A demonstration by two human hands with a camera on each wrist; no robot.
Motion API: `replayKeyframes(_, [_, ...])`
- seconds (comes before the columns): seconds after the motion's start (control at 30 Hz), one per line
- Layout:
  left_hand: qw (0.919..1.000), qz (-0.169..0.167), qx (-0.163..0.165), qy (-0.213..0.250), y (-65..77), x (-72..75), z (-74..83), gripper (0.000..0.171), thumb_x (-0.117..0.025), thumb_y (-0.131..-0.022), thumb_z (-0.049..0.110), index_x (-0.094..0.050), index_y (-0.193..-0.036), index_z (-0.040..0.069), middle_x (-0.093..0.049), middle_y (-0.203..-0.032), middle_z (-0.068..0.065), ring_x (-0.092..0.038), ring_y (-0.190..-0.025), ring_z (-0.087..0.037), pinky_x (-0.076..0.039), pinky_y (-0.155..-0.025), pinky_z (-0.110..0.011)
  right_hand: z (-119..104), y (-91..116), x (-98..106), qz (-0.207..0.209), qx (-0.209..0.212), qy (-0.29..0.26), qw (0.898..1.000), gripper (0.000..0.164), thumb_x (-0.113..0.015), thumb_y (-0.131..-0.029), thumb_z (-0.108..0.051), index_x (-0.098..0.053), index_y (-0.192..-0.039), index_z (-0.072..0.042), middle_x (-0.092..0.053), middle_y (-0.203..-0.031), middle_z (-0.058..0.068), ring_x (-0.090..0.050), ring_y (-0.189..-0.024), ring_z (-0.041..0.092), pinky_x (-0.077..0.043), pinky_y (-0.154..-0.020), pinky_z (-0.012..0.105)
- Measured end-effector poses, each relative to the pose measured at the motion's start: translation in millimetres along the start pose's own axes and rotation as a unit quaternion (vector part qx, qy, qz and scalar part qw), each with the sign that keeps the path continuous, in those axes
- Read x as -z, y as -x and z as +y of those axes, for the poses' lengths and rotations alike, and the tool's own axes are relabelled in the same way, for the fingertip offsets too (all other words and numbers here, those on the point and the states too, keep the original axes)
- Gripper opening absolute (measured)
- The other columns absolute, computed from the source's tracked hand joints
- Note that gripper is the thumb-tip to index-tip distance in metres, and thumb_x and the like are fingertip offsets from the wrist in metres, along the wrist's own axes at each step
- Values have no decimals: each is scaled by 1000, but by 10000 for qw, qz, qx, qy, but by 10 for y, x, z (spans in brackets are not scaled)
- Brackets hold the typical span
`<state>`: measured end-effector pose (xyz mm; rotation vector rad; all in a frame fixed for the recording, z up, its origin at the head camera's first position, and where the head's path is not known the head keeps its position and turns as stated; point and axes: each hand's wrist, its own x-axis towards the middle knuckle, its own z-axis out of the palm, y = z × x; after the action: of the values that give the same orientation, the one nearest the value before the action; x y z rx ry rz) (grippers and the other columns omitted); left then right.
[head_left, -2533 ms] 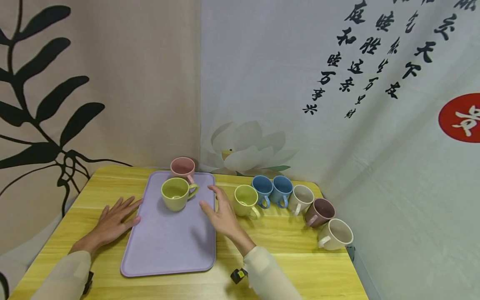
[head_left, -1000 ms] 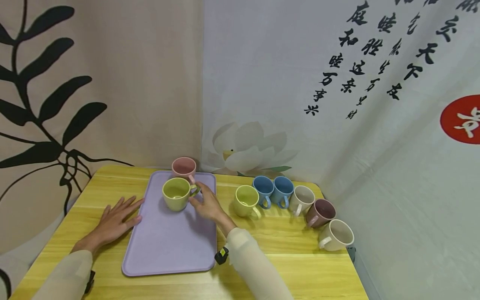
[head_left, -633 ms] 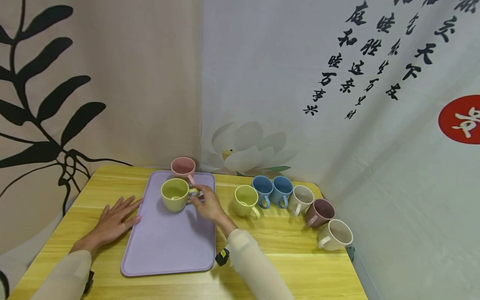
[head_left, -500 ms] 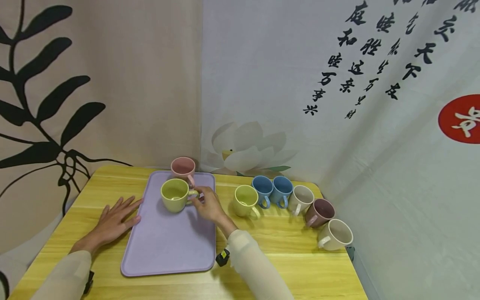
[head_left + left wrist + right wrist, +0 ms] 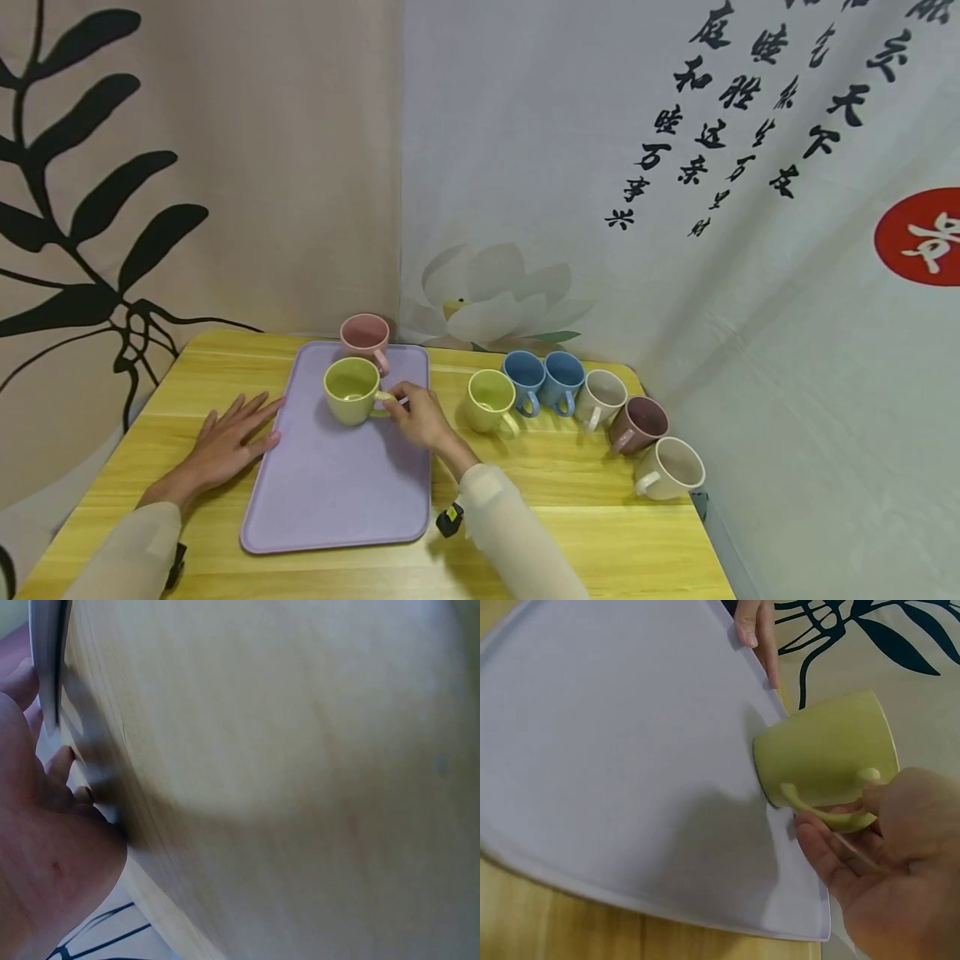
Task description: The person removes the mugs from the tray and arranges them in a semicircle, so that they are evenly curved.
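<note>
A yellow-green mug (image 5: 351,396) stands upright on the lilac tray (image 5: 337,500), towards its far end. My right hand (image 5: 422,417) pinches the mug's handle, which points right; in the right wrist view the fingers (image 5: 821,847) curl at the handle. My left hand (image 5: 228,442) lies with fingers spread on the table, fingertips at the tray's left edge. Behind the green mug, a pink mug (image 5: 364,335) stands at the tray's far edge, its handle towards me. In the left wrist view the left hand's fingers reach the tray rim (image 5: 49,660).
Right of the tray, on the wooden table (image 5: 570,542), mugs stand in a curved row: another yellow-green one (image 5: 489,404), two blue ones (image 5: 525,379), a pale grey one (image 5: 602,396), a plum one (image 5: 639,425) and a cream one (image 5: 671,468). A printed cloth hangs behind.
My right hand has come left from the tray's right edge to the green mug and taken hold of its handle. The handle has since turned slightly towards me. My left hand has stayed in place.
</note>
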<state>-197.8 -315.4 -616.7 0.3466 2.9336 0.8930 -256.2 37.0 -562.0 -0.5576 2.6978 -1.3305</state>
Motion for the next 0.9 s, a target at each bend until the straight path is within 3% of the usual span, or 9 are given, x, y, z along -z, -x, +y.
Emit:
replayKeyframes(0.2, [10000,-24,64,39,7,7,2,67,-50,-106,51,-30,-164,23,-18,-171,-28,-4,-156,-60,8,-117,-82,-25,53,-23,107,331,384,9987,13,-65,-103,-18,-72,-102,-8,-77,-87,10,-62,-68,0,-49,-58,12])
replayKeyframes(0.4, [9999,-73,97,60,12,2,12,68,-50,-106,51,-30,-164,23,-17,-171,-28,-3,-156,-60,8,-117,-82,18,112,-50,395,535,814,9945,12,-66,-102,-20,-72,-96,-13,-75,-81,-1,-54,-63,-7,-45,-57,10])
replayKeyframes(0.67, [10000,-40,63,19,19,12,49,67,-51,-106,50,-31,-164,21,-20,-170,-29,-6,-155,-61,5,-116,-83,21,251,-17,528,721,727,9933,9,-68,-100,-18,-73,-96,-13,-74,-80,-3,-54,-64,-8,-45,-58,9])
replayKeyframes(0.9, [10000,-27,69,5,18,30,76,68,-51,-106,50,-32,-164,20,-20,-170,-29,-5,-156,-60,5,-116,-82,3,412,90,547,829,281,9947,7,-68,-100,-15,-72,-98,-11,-76,-86,2,-61,-68,-6,-52,-59,11])
